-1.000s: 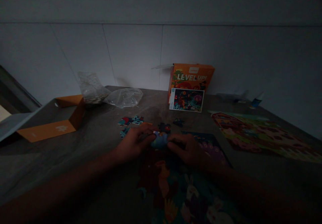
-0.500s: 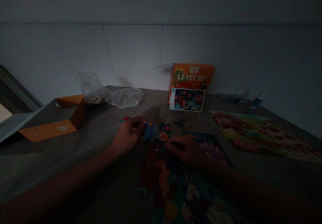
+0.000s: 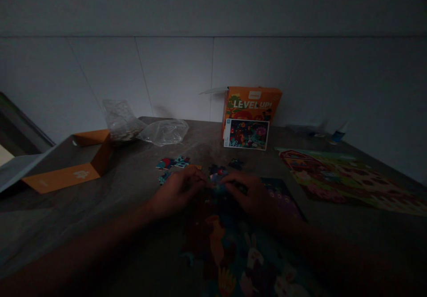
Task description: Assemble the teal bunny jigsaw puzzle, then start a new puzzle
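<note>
A partly joined jigsaw puzzle lies in front of me, with a fox, white rabbits and dark foliage on it. At its far edge my left hand is closed, thumb and fingers pinched near a bluish puzzle piece. From the other side my right hand pinches that piece between thumb and fingers. Dim light and blur hide its exact outline. Just beyond the hands are loose puzzle pieces, a dark piece and a dark piece with red on it.
An orange "LEVEL UP!" box stands at the wall, a picture card against it. Left are an open orange box and clear plastic bags. Right are a farm-scene puzzle and a small blue-and-white bottle.
My left hand has moved right and slightly nearer, bringing the bluish puzzle piece to my right hand. Loose pieces behind the left hand have come into sight.
</note>
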`<state>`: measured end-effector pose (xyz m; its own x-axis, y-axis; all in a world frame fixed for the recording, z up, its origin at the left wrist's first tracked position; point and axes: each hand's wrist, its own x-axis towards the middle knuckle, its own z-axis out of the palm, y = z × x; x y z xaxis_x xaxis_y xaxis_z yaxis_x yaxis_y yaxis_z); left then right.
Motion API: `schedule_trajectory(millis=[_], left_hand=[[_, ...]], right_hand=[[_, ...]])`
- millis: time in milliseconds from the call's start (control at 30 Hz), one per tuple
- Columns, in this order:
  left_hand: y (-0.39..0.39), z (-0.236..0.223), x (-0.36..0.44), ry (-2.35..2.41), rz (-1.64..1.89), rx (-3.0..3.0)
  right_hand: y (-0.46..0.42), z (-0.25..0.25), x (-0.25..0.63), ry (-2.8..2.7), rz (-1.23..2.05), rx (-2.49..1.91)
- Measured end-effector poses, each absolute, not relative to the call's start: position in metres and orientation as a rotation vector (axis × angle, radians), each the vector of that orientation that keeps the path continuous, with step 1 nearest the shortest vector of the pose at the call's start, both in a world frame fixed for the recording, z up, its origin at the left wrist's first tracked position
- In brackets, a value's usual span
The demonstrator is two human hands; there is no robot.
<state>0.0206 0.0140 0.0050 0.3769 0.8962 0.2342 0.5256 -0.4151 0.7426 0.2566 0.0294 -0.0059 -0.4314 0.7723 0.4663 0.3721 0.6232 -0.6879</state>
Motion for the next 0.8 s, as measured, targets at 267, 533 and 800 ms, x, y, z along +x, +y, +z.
schedule_trajectory(millis=[267,533,800], left_hand=[[0.034,0.012,-0.008,2.208,0.417,2.369],[0.034,-0.002,-0.008,1.873,0.398,2.565],[0.049,-0.006,-0.014,1.567,0.509,2.625]], right_hand=[[0.08,-0.012,0.296,-1.893,0.294,-1.502],[0.081,-0.03,0.294,-2.009,0.003,-1.635],[0.083,-0.034,0.295,-2.008,-0.002,-1.52]])
